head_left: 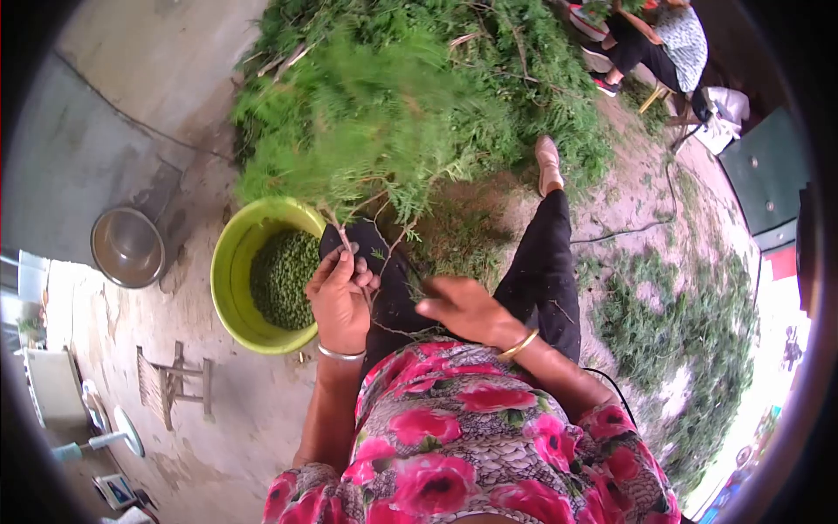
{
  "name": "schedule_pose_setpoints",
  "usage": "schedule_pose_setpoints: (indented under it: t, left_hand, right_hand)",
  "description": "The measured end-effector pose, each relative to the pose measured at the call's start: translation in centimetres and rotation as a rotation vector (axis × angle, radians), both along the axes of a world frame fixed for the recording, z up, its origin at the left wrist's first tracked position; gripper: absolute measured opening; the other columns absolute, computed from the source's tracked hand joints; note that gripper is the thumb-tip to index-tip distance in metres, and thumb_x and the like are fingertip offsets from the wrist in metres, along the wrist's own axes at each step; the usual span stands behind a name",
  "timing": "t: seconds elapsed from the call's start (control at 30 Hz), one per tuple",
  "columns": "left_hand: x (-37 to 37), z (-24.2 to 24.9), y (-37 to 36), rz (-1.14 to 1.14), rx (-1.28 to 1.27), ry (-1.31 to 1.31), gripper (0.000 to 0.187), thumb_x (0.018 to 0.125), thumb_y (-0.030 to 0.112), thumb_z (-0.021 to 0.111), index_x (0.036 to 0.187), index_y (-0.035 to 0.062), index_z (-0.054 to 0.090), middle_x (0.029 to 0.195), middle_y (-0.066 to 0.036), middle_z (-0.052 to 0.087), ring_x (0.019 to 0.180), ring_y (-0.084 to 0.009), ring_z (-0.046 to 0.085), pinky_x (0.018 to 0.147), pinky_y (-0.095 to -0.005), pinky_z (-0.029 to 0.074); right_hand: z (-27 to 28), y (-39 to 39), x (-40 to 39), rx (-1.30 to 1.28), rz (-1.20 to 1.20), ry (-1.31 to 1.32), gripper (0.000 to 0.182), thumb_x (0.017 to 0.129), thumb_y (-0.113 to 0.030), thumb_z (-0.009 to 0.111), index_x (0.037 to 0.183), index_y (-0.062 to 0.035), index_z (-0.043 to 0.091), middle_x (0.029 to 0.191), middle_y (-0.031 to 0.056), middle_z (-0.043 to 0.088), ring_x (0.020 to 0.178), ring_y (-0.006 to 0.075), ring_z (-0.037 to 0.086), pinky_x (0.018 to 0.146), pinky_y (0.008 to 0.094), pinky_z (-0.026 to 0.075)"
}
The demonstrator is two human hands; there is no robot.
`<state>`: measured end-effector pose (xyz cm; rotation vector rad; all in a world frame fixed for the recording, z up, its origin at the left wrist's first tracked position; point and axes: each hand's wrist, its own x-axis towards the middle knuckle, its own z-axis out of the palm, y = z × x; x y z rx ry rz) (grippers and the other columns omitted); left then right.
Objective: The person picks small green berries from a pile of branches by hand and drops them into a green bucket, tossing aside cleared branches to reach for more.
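Observation:
My left hand (343,293), with a silver bangle at the wrist, is closed around the woody stem of a leafy evergreen branch (384,113). The branch fans out away from me and its foliage is smeared by motion. Over my lap is my right hand (467,307), wearing a gold-coloured bangle; it is blurred, and its fingers do not show clearly. Thin bare twigs lie across my dark trousers close to both hands. Just left of my left hand stands a yellow-green bucket (229,306) holding many small green cones or seeds (286,281).
A large heap of cut evergreen branches (541,79) rises ahead. Loose sprigs (672,341) cover the floor at right. A metal basin (128,247) and a small woven stool (173,384) stand at left. Another person (676,44) sits at the upper right.

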<state>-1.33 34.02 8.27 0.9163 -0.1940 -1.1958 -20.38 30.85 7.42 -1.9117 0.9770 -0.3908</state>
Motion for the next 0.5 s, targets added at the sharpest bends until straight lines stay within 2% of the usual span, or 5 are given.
schedule_pose_setpoints:
  t: [0.1, 0.2, 0.3, 0.47, 0.5]
  left_hand:
    - [-0.4, -0.1, -0.6, -0.052, -0.023, 0.169, 0.014, 0.087, 0.013, 0.058, 0.096, 0.002, 0.057, 0.071, -0.003, 0.05, 0.06, -0.0128, 0.044, 0.06, -0.0313, 0.041]
    - [-1.3, -0.7, -0.9, -0.061, -0.051, 0.236, 0.015, 0.087, 0.013, 0.058, 0.097, 0.0021, 0.057, 0.07, -0.003, 0.049, 0.061, -0.0128, 0.043, 0.061, -0.0312, 0.04]
    - [-1.5, -1.0, -1.1, -0.081, -0.072, 0.249, 0.015, 0.086, 0.012, 0.059, 0.096, 0.0003, 0.057, 0.075, -0.005, 0.054, 0.066, -0.0155, 0.05, 0.066, -0.0342, 0.045]
    - [-0.7, 0.1, -0.5, -0.101, -0.04, -0.033, 0.014, 0.082, 0.005, 0.061, 0.094, -0.0014, 0.06, 0.083, -0.013, 0.063, 0.073, -0.0217, 0.061, 0.071, -0.0341, 0.05]
    - [-0.9, 0.6, -0.2, -0.111, -0.031, -0.072, 0.008, 0.083, 0.004, 0.059, 0.09, 0.0001, 0.061, 0.083, -0.011, 0.063, 0.074, -0.0207, 0.061, 0.068, -0.0359, 0.05]
  right_hand:
    - [2.0, -0.2, 2.2, 0.253, -0.025, 0.023, 0.042, 0.084, -0.037, 0.058, 0.088, 0.0043, 0.056, 0.075, 0.0242, 0.059, 0.074, 0.0379, 0.06, 0.066, 0.0422, 0.046]
    - [1.5, 0.4, 3.8, 0.388, -0.134, -0.283, 0.037, 0.083, -0.03, 0.06, 0.086, 0.0062, 0.055, 0.075, 0.0253, 0.059, 0.074, 0.0386, 0.06, 0.064, 0.0414, 0.047]
    - [1.3, 0.9, 4.8, 0.021, -0.218, -0.202, 0.03, 0.08, -0.021, 0.063, 0.082, 0.0065, 0.052, 0.073, 0.0265, 0.059, 0.072, 0.0422, 0.059, 0.061, 0.0436, 0.047]
    - [1.4, 0.8, 4.5, -0.012, -0.308, -0.46, 0.02, 0.079, -0.012, 0.061, 0.075, 0.0043, 0.049, 0.068, 0.0276, 0.055, 0.066, 0.0436, 0.056, 0.056, 0.0431, 0.045]
    - [1.4, 0.0, 4.3, -0.082, -0.258, -0.463, 0.018, 0.079, -0.01, 0.061, 0.077, 0.0038, 0.051, 0.065, 0.0228, 0.054, 0.062, 0.0342, 0.057, 0.053, 0.0386, 0.044]
